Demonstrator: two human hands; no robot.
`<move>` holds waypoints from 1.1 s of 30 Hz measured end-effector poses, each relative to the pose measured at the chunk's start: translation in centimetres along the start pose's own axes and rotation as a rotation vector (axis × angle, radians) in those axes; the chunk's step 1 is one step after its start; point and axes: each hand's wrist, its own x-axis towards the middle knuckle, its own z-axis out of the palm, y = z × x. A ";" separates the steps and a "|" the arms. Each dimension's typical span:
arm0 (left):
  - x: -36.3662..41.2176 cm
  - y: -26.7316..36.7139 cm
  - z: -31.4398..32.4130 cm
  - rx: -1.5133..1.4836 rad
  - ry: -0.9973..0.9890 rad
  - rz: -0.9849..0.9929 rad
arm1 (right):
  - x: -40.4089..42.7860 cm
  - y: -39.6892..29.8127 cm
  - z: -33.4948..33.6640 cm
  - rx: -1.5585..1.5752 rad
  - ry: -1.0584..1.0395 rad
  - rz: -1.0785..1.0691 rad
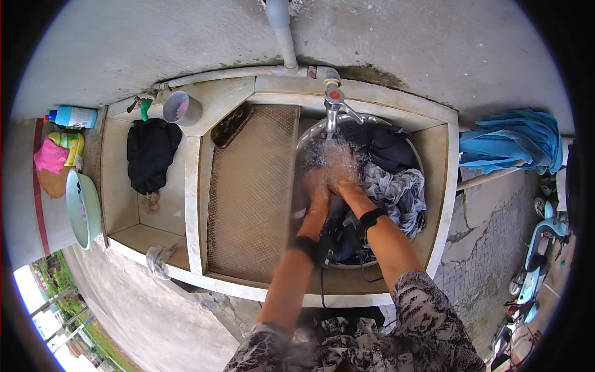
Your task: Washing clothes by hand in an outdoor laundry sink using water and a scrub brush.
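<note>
Water runs from a metal tap (333, 104) over both of my hands, which are close together above a round metal basin (418, 156) of wet laundry. My left hand (343, 169) is on the right and my right hand (317, 180) beside it; splashing blurs their fingers, so whether they hold anything is hidden. Around them in the basin lie dark cloth (394, 149) and a crumpled grey patterned cloth (395, 197). Left of the basin slopes a textured washboard surface (251, 195), with a dark brown block-like object (232, 125) at its top. Black bands with attached cables circle both wrists.
The left sink compartment holds a black garment (153, 156); a grey rag (160, 260) hangs over its front edge. A cup (182, 109) stands on the back ledge. Farther left are a green basin (83, 209) and bottles. Blue cloth (516, 139) hangs at right, with a scooter (539, 255) beyond.
</note>
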 end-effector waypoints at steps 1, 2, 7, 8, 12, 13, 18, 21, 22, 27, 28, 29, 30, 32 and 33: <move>0.1 0.4 0.7 0.311 -0.124 0.111 | 0.0 1.5 0.5 -0.013 0.012 0.011; 0.6 -0.2 0.6 0.311 -0.119 0.123 | 0.3 2.3 1.4 -0.049 0.082 -0.113; 0.3 -0.1 -4.3 0.670 -0.092 0.635 | -1.9 0.2 -2.2 0.339 0.151 -0.276; -1.0 2.1 -4.0 0.670 -0.110 0.648 | -3.0 0.6 -4.0 0.431 0.194 -0.243; -7.4 12.8 -4.3 0.485 -0.039 0.815 | -7.4 1.2 -9.2 0.434 0.058 -0.087; -8.8 15.1 -4.4 0.309 -0.133 0.756 | -8.4 1.2 -9.8 0.432 0.031 -0.103; -17.4 25.7 -6.0 -0.180 -0.316 0.915 | -8.0 -3.8 -9.5 0.472 0.231 -0.152; -20.6 28.8 -6.1 -0.318 -0.211 0.947 | -6.8 -4.5 -11.3 0.909 0.108 -0.068; -21.1 29.5 -6.1 -0.384 -0.214 0.892 | -7.0 -2.8 -11.2 0.903 0.116 -0.060; -18.4 28.0 -10.1 -0.462 -0.179 0.820 | -9.9 -7.7 -22.6 1.304 0.206 0.218; -17.5 26.9 -10.1 -0.461 -0.168 0.813 | -10.1 -8.2 -22.7 1.304 0.192 0.222; -16.3 25.4 -10.1 -0.266 -0.063 0.833 | -10.1 -8.6 -22.6 1.457 0.223 0.202; -15.1 23.7 -9.8 -0.076 0.033 0.844 | -9.9 -8.7 -22.6 1.603 0.261 0.184; -12.6 19.4 -9.7 0.127 -0.001 0.719 | -8.7 -7.9 -21.0 1.552 0.277 0.117; -11.5 17.1 -9.2 0.295 -0.014 0.702 | -7.9 -6.5 -19.8 1.273 0.272 0.048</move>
